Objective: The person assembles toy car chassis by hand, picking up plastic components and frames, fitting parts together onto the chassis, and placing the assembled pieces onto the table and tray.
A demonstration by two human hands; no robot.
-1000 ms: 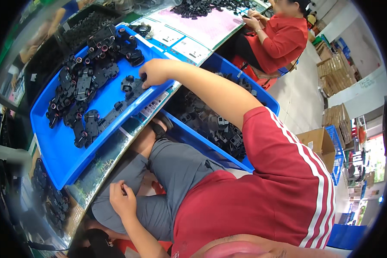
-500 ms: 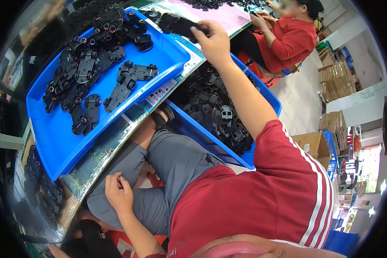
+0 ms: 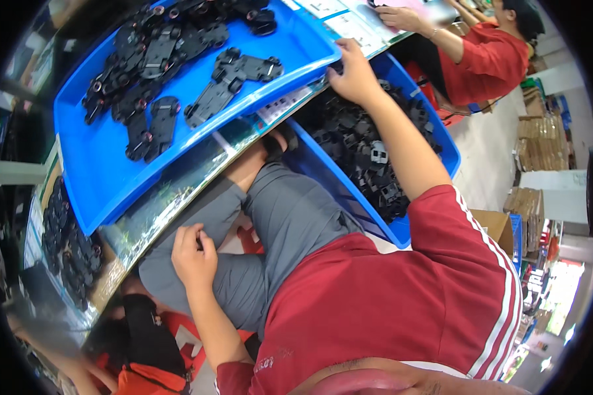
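Observation:
My right hand (image 3: pixel 354 74) is at the right corner of a blue tray (image 3: pixel 270 99), above the table edge. Its thumb and fingers are curled together, with a dark bit showing between them that I cannot identify. My left hand (image 3: pixel 194 255) rests over my thigh, fingers bent in, and a small dark spot shows by the thumb; whether it is a part or shadow is unclear. Inside the tray lie black toy-car chassis (image 3: pixel 214 99), many piled at the far left and several apart nearer the front. Below my right forearm, a deep blue bin (image 3: pixel 402 232) holds black and grey plastic parts (image 3: pixel 359 141).
A co-worker in a red top (image 3: pixel 487 62) sits at the far right of the table. More black chassis (image 3: pixel 79 253) lie on the table at left. Another person's black-and-red clothing (image 3: pixel 153 355) shows at lower left. Cardboard stacks (image 3: pixel 543 141) stand along the right.
My right hand has come down from above the table to the tray's corner; the black part it held no longer shows plainly. The view has shifted, and my left hand stays over my thigh.

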